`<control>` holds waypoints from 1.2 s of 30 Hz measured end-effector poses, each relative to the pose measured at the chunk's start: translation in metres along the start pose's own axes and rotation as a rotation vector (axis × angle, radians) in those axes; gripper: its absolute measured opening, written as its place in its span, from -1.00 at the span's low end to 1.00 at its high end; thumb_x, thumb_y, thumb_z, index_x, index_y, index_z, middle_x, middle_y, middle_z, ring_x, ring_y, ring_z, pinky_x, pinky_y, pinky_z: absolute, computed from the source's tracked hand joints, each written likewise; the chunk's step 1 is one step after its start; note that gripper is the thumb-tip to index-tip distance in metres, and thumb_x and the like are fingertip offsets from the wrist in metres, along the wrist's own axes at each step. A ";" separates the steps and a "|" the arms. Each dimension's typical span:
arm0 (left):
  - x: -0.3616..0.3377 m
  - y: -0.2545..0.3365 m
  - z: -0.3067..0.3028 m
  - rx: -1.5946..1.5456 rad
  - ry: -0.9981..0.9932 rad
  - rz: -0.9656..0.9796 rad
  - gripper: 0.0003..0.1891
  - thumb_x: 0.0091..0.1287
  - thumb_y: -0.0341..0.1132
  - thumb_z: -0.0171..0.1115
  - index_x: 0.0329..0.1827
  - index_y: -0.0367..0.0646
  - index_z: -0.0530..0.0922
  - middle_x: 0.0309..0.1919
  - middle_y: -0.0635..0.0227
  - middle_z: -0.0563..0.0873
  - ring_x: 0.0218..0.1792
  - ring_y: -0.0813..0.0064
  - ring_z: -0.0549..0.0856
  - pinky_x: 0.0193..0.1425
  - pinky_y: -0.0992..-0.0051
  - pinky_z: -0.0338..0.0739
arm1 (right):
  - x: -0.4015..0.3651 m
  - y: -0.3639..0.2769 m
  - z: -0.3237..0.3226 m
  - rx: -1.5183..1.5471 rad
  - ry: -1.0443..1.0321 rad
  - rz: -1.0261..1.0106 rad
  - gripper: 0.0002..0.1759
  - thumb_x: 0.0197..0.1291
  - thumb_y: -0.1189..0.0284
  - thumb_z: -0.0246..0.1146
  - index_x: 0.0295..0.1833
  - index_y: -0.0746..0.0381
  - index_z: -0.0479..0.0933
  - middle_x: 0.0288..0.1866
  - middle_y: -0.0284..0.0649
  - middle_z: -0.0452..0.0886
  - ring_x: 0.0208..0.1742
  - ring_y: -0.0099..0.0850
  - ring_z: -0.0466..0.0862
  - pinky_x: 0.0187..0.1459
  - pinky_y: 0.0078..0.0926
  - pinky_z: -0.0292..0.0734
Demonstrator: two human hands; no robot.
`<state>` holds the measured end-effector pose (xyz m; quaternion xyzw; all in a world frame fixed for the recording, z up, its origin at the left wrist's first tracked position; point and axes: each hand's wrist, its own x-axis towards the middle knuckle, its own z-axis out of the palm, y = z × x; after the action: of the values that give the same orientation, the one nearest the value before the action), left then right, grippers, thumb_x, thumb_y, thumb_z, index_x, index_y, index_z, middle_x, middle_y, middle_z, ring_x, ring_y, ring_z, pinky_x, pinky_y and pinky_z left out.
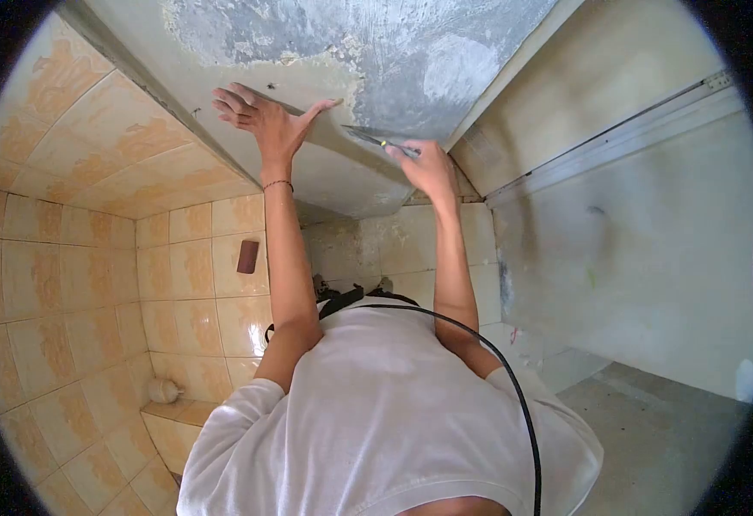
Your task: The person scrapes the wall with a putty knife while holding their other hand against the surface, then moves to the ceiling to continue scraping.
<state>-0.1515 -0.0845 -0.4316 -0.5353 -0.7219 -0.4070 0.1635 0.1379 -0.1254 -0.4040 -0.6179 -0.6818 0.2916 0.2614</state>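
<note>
My left hand [275, 125] is open, its fingers spread and its thumb stretched to the right, against the pale lower part of a worn surface [316, 168]. Higher up, this surface shows a rough grey patch [411, 73] with a flaking cream edge. In the closed fingers of my right hand [428, 170] is a scraper [364, 135] with a thin metal blade and a dark handle marked yellow. The blade points left, its tip close to the lower edge of the grey patch and a short way from my left thumb.
Orange-and-cream tiles [37, 275] cover the left side, with a reddish-brown block [247, 256] on them. A round whitish object [164, 391] sits on a tiled ledge [189, 412]. At right stands a pale wall [635, 249] with a metal strip [604, 142]. A black cable [514, 378] crosses my shirt.
</note>
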 end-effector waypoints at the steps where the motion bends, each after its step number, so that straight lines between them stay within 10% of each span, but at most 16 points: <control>1: 0.001 0.000 0.000 -0.037 0.007 -0.002 0.90 -0.18 0.71 0.52 0.71 -0.38 -0.68 0.67 -0.38 -0.71 0.67 -0.41 -0.71 0.63 -0.47 -0.65 | -0.001 0.000 0.003 0.023 0.030 -0.018 -0.49 0.33 -0.03 0.47 0.04 0.20 0.85 -0.12 0.07 0.86 -0.04 0.04 0.86 0.00 -0.10 0.71; 13: -0.004 0.015 -0.018 -0.024 0.052 0.022 0.87 -0.18 0.67 0.57 0.75 -0.41 -0.56 0.74 -0.28 -0.58 0.74 -0.38 -0.51 0.68 -0.51 -0.44 | -0.008 0.029 0.011 0.210 -0.282 0.171 -0.40 0.50 -0.05 0.32 0.03 0.37 0.77 -0.21 0.13 0.83 -0.07 0.07 0.85 0.00 -0.02 0.65; 36: 0.024 0.078 -0.001 -0.027 0.249 0.337 0.76 -0.14 0.78 0.40 0.84 -0.24 -0.38 0.79 -0.13 -0.50 0.75 -0.34 -0.52 0.68 -0.48 -0.46 | -0.008 0.086 -0.030 -0.245 0.012 -0.102 -0.58 0.49 0.08 0.33 -0.02 0.24 0.82 -0.16 0.11 0.82 -0.06 0.21 0.78 0.03 0.10 0.65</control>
<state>-0.0901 -0.0624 -0.3823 -0.5961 -0.5909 -0.4466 0.3099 0.2200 -0.1251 -0.4454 -0.6113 -0.7413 0.1890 0.2026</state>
